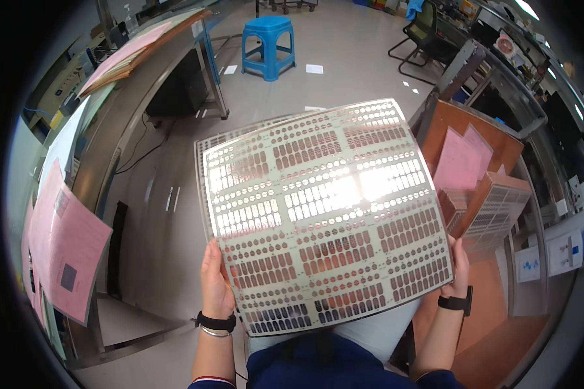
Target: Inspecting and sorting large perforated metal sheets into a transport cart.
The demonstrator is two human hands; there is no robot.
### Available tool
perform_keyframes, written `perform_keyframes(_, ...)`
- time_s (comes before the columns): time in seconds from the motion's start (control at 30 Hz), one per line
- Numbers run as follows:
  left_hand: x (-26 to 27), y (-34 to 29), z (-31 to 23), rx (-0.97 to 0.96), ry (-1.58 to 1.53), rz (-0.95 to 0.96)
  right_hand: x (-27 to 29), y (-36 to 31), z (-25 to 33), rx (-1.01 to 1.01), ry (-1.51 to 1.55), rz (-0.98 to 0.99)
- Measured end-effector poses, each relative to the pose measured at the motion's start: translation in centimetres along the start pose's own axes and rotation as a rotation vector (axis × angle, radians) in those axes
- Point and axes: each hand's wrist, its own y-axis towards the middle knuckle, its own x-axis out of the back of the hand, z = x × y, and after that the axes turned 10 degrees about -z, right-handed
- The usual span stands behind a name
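A large, pale green circuit board panel [298, 230] is held up in front of me, tilted, with rows of shiny metallic ovals and dots. Bright glare lies across its middle. Behind its upper left border shows a second edge, perhaps another panel under it. My left hand [217, 282] is closed on the panel's lower left edge, the fingers partly hidden behind it. On the opposite side my right hand [459, 267] grips the lower right edge, its fingers mostly out of sight. Both wrists wear black bands.
At the right, a rack with orange-brown boards [486, 259] holds a stack of panels [496, 207] and pink sheets [459, 159]. A metal-edged bench [152, 81] runs along the left, with a pink sheet [78, 259] hanging nearby. Ahead stand a blue stool [269, 48] and a chair [428, 39].
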Motion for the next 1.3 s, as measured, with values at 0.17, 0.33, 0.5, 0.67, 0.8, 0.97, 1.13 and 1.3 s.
perform_keyframes(0.17, 1.4, 0.4, 1.1, 0.019, 0.104, -0.122, -0.1, -0.3, -0.8, 0.004, -0.206, 0.021)
perform_keyframes(0.33, 2.0, 0.4, 1.2, 0.076, 0.042, -0.091, -0.9, -0.9, -0.9, -0.031, -0.206, -0.003)
perform_keyframes(0.5, 1.5, 0.5, 1.1, 0.067, 0.081, -0.066, -1.4, -1.1, -0.3, -0.024, -0.216, 0.0)
perform_keyframes(0.67, 0.6, -0.3, -0.1, -0.011, 0.093, -0.065, 0.1, -0.8, -0.9, 0.015, -0.16, 0.107)
perform_keyframes(0.8, 0.1, -1.0, -1.5, -0.109, 0.161, -0.009, 1.6, -0.3, -1.0, -0.054, 0.024, 0.16)
perform_keyframes(0.97, -0.9, -2.0, -3.7, -0.189, 0.12, 0.025, -0.6, 0.6, 0.4, 0.087, -0.218, 0.148)
perform_keyframes(1.13, -1.2, -2.3, -5.1, -0.399, 0.075, 0.087, -0.2, 2.1, 0.9, 0.293, -0.162, 0.193)
perform_keyframes(1.3, -0.9, 1.5, -4.9, -0.837, 0.198, 0.477, -0.9, 6.2, -0.5, 0.448, -0.041, -0.057)
